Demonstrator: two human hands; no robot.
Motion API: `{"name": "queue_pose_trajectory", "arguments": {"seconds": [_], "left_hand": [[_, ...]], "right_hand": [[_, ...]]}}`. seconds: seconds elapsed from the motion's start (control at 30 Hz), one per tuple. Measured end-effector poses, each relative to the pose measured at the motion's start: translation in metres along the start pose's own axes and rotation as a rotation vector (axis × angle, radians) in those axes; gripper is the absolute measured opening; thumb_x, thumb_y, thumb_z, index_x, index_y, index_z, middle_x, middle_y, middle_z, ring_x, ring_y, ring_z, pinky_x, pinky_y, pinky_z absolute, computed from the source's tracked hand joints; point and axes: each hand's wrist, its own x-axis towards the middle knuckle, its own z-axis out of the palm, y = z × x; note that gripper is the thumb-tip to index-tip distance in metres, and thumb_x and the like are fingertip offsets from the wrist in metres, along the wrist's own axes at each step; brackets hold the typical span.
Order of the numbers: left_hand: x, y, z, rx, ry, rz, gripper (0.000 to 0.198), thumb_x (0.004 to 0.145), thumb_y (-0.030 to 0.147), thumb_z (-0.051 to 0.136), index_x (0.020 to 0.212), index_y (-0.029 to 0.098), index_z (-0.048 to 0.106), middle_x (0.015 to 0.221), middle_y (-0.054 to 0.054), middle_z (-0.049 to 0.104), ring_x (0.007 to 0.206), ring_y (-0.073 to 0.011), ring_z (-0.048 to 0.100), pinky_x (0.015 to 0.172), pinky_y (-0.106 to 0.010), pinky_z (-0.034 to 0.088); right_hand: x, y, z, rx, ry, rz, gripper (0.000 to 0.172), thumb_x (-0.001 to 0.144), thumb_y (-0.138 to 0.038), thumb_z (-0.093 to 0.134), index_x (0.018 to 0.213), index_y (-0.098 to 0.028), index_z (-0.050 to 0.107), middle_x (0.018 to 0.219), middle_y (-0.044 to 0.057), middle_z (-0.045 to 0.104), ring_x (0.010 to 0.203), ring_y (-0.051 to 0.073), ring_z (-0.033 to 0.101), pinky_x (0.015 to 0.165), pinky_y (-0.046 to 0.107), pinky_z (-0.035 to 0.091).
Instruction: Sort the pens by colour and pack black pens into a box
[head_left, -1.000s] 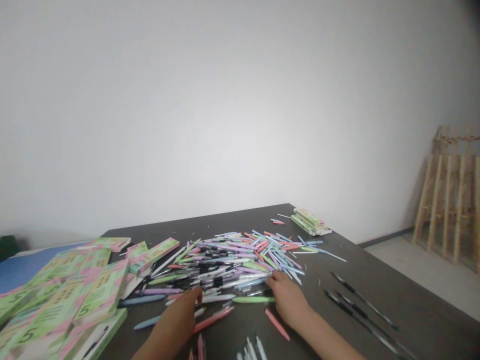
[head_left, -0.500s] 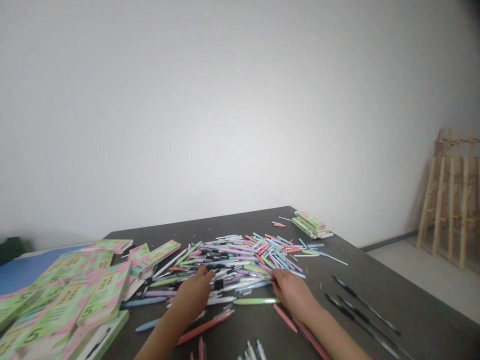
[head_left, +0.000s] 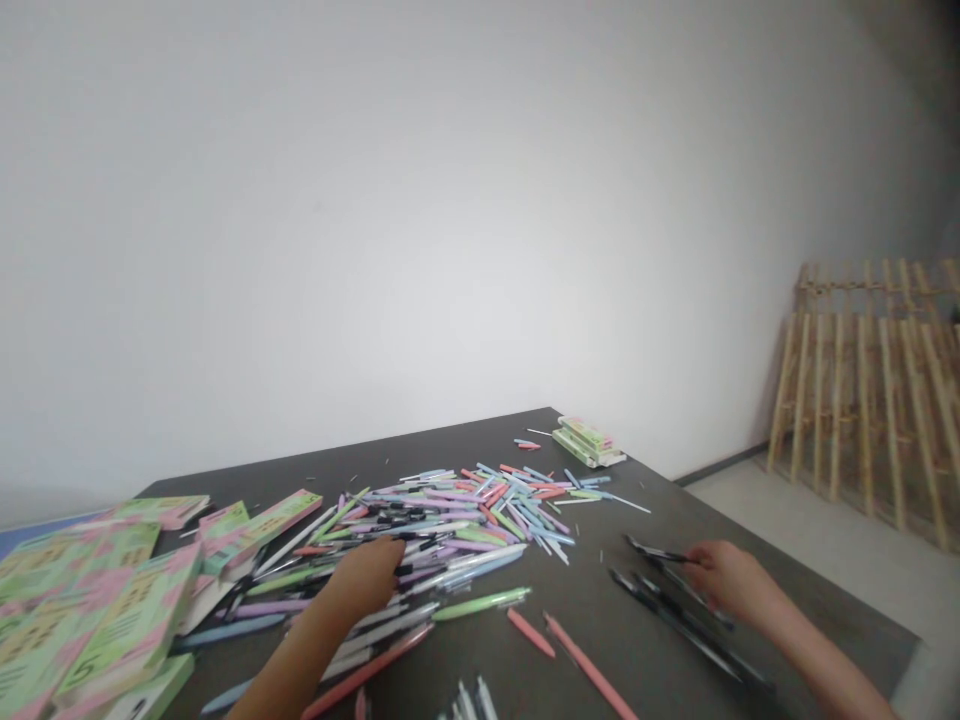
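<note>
On the right of the dark table, my right hand (head_left: 720, 575) pinches a black pen (head_left: 660, 553) by its end. Several more black pens (head_left: 679, 620) lie side by side just beneath it. My left hand (head_left: 375, 572) rests at the near edge of a heap of pastel pens and pen parts (head_left: 480, 500), its fingers curled in. Whatever those fingers grip, if anything, is hidden. To the right of the left hand lies a light green pen (head_left: 484, 604). A red pen (head_left: 367, 672) lies below that hand.
Green and pink pen boxes (head_left: 124, 620) cover the left side. A small stack of boxes (head_left: 587, 442) stands at the far right corner. Red pen pieces (head_left: 589, 665) and clear pens (head_left: 472, 698) lie near the front. Wooden easels (head_left: 855, 400) lean by the wall.
My right hand has moved from the heap to the right, to the row of black pens, with a black pen in its fingers. My left hand stays at the heap. The view has turned right.
</note>
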Motion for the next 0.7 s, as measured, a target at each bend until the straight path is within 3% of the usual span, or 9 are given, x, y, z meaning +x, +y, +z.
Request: {"name": "queue_pose_trajectory", "arguments": {"seconds": [0.17, 0.27, 0.37, 0.47, 0.57, 0.7], "left_hand": [[0.005, 0.003, -0.008, 0.026, -0.021, 0.024, 0.025, 0.072, 0.009, 0.045, 0.089, 0.017, 0.062, 0.092, -0.009, 0.068, 0.089, -0.0232, 0.063, 0.077, -0.038, 0.047], [0.007, 0.006, -0.009, 0.042, -0.025, 0.028, 0.023, 0.073, 0.009, 0.047, 0.089, 0.016, 0.062, 0.094, -0.008, 0.068, 0.09, -0.0228, 0.063, 0.078, -0.038, 0.047], [0.009, 0.007, -0.011, 0.058, -0.016, 0.03, 0.024, 0.072, 0.009, 0.048, 0.089, 0.016, 0.062, 0.094, -0.009, 0.069, 0.09, -0.0235, 0.063, 0.078, -0.038, 0.047], [0.01, 0.007, -0.018, 0.071, 0.019, 0.043, 0.031, 0.072, 0.004, 0.042, 0.092, 0.016, 0.063, 0.093, -0.012, 0.069, 0.092, -0.026, 0.063, 0.079, -0.039, 0.047], [0.005, 0.011, -0.031, 0.093, 0.074, 0.041, 0.041, 0.073, 0.0, 0.034, 0.1, 0.016, 0.061, 0.098, -0.014, 0.066, 0.091, -0.0278, 0.063, 0.078, -0.042, 0.048], [-0.011, 0.025, -0.046, 0.115, 0.124, 0.088, 0.049, 0.069, -0.004, 0.032, 0.106, 0.02, 0.055, 0.109, -0.012, 0.059, 0.086, -0.026, 0.064, 0.075, -0.042, 0.049]], "right_hand": [[-0.002, 0.015, 0.011, -0.148, 0.082, 0.056, 0.025, 0.077, -0.033, 0.048, 0.07, -0.022, 0.069, 0.076, 0.012, 0.07, 0.077, 0.03, 0.066, 0.059, 0.034, 0.042], [-0.004, 0.016, 0.019, -0.166, 0.092, 0.054, 0.031, 0.081, -0.039, 0.045, 0.075, -0.022, 0.07, 0.077, 0.012, 0.069, 0.077, 0.03, 0.066, 0.061, 0.036, 0.044], [-0.004, 0.021, 0.028, -0.178, 0.143, -0.012, 0.041, 0.085, -0.046, 0.039, 0.076, -0.021, 0.071, 0.083, 0.012, 0.067, 0.081, 0.029, 0.065, 0.067, 0.038, 0.046], [-0.002, 0.026, 0.039, -0.183, 0.235, -0.142, 0.041, 0.087, -0.044, 0.038, 0.091, -0.02, 0.071, 0.096, 0.013, 0.065, 0.094, 0.027, 0.061, 0.082, 0.039, 0.045], [-0.005, 0.026, 0.05, -0.105, 0.223, -0.23, 0.046, 0.089, -0.043, 0.033, 0.109, -0.016, 0.065, 0.11, 0.013, 0.063, 0.103, 0.026, 0.057, 0.09, 0.037, 0.042], [-0.013, 0.021, 0.057, -0.11, 0.195, -0.27, 0.06, 0.083, -0.058, 0.041, 0.121, -0.014, 0.057, 0.121, 0.013, 0.058, 0.112, 0.028, 0.052, 0.097, 0.038, 0.037]]}}
